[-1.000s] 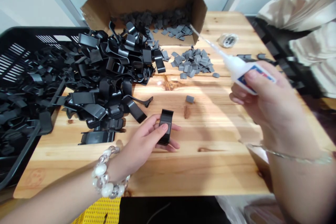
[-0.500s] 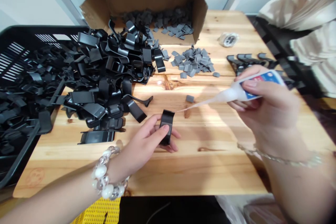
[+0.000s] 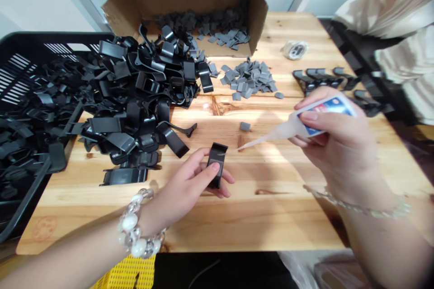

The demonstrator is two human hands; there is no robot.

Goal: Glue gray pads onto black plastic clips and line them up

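Between thumb and fingers, my left hand [image 3: 196,174] grips a black plastic clip [image 3: 218,156] just above the table. The thumb presses on the clip's face. A white glue bottle [image 3: 325,115] with a blue and red label is in my right hand [image 3: 342,140], held tilted. Its long thin nozzle points left and down, the tip close to the clip's upper end; a faint thin streak shows on the clip there. A single small grey pad [image 3: 245,126] lies on the wood beyond the nozzle. More grey pads [image 3: 251,80] sit in a heap farther back.
Black clips pile up [image 3: 145,86] at left, beside a black crate [image 3: 30,49] full of them. An open cardboard box [image 3: 259,22] with grey pads stands at the back. A tape roll [image 3: 295,50] and several clips in rows [image 3: 318,79] are at right.
My right hand has moved slightly left and down with the glue bottle, bringing the nozzle to the clip's upper part. My left hand has hardly moved.
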